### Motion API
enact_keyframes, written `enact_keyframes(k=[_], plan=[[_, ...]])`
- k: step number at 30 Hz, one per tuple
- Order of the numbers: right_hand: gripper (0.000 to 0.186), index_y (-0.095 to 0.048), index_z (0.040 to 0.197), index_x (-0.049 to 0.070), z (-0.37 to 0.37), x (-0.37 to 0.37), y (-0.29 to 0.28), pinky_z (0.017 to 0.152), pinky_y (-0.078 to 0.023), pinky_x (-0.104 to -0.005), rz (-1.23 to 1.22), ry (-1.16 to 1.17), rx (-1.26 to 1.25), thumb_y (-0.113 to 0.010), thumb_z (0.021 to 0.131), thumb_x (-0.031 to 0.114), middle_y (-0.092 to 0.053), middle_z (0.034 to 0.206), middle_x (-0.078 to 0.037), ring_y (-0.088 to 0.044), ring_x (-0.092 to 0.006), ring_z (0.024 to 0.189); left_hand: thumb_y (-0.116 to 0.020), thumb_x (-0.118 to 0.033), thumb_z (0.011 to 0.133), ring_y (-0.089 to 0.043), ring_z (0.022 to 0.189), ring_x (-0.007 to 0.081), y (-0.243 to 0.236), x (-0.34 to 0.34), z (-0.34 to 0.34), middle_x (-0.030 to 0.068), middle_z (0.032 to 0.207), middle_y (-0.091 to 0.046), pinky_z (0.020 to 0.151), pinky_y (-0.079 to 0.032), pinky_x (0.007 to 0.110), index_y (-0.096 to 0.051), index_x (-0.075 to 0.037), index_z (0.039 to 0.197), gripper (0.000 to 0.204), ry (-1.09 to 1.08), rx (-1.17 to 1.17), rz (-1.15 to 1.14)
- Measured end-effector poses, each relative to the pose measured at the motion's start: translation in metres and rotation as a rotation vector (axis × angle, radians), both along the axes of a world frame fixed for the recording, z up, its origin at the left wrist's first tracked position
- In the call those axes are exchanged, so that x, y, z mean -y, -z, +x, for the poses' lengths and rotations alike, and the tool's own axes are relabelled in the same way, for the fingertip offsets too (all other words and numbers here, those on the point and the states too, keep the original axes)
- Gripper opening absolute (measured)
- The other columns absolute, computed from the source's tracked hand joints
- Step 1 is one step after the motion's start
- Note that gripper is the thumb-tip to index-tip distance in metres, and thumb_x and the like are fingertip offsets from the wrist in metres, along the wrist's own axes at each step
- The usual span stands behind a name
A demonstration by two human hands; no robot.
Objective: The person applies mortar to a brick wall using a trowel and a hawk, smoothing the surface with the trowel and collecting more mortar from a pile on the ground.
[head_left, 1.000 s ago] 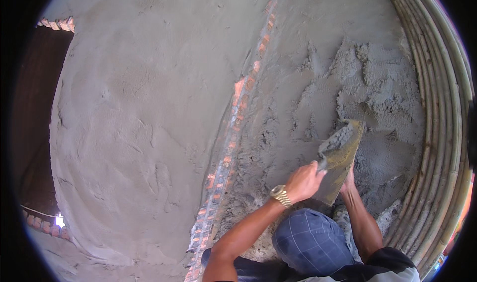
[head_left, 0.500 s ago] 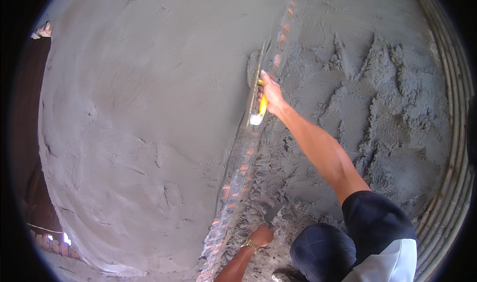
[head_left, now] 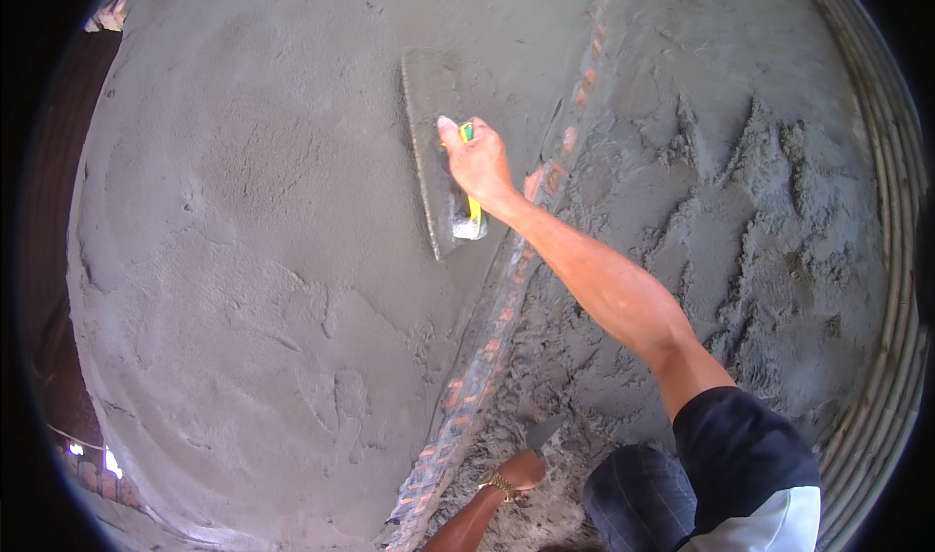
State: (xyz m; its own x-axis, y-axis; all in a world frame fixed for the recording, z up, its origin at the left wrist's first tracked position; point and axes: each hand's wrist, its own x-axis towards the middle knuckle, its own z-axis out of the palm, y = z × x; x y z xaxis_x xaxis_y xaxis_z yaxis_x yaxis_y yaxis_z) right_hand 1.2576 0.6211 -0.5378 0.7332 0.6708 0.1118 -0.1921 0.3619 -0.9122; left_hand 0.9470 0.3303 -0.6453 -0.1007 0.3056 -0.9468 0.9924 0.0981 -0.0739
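Observation:
My right hand (head_left: 475, 163) is closed around the yellow and green handle of a plastering trowel (head_left: 421, 153). The trowel's long blade, smeared grey, lies against the wet plaster (head_left: 263, 260) left of a strip of bare brick (head_left: 502, 323). My left hand (head_left: 523, 470), with a gold-coloured watch at the wrist, is low in the picture. It grips a small pointing trowel (head_left: 544, 431), whose blade sticks out up and to the right; its handle is hidden in the fingers.
Rough, ridged mortar (head_left: 769, 221) covers the surface right of the brick strip. Long poles (head_left: 881, 260) curve along the right rim. A dark brown panel (head_left: 58, 221) stands beyond the plaster's left edge. Dark checked cloth (head_left: 638, 498) shows below my right arm.
My right hand has carried the plastering trowel left, from beside the brick strip onto the smooth plaster, and its blade now shows broader. The left hand keeps its place low down with the pointing trowel.

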Motion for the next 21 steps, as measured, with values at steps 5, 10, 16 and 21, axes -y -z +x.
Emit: enact_keyframes(k=[5,10,16,21], plan=[[0.051,-0.053,0.092,-0.004,-0.027,0.026,-0.045,0.07,-0.051,-0.0541,-0.062,-0.03,0.136,-0.059,0.097,0.046,-0.066,0.081,-0.03,-0.066,-0.0498,0.082,-0.047,-0.035,0.104,-0.055,0.042,0.0232,0.008,-0.001,-0.007,0.0119,0.056,-0.057,0.042,-0.046,0.042,-0.054,0.006,0.07,0.054,0.102,0.064,-0.023],[0.051,-0.049,0.102,-0.004,-0.059,0.049,-0.076,0.071,-0.052,-0.0559,-0.021,-0.136,0.263,-0.054,0.1,0.046,-0.067,0.083,-0.03,-0.066,-0.0495,0.081,-0.048,-0.033,0.102,-0.055,0.043,0.0238,0.014,0.004,-0.019,0.0123,0.055,-0.056,0.044,-0.046,0.042,-0.056,0.006,0.069,0.052,0.181,0.133,-0.007],[0.046,-0.044,0.103,-0.003,-0.127,0.092,-0.102,0.066,-0.053,-0.0539,0.033,-0.279,0.416,-0.053,0.101,0.042,-0.066,0.081,-0.03,-0.067,-0.0477,0.074,-0.047,-0.034,0.101,-0.055,0.042,0.0244,0.002,0.021,-0.024,0.0116,0.053,-0.054,0.043,-0.047,0.042,-0.056,0.006,0.066,0.054,0.155,0.163,0.094],[0.037,-0.041,0.103,0.0,-0.232,0.177,-0.015,0.041,-0.049,-0.0458,0.185,-0.649,0.96,-0.055,0.102,0.034,-0.062,0.066,-0.019,-0.061,-0.0333,0.048,-0.047,-0.036,0.101,-0.054,0.041,0.0237,0.031,0.037,-0.041,0.0104,0.052,-0.054,0.046,-0.048,0.041,-0.056,0.005,0.065,0.056,0.216,0.171,0.169]])
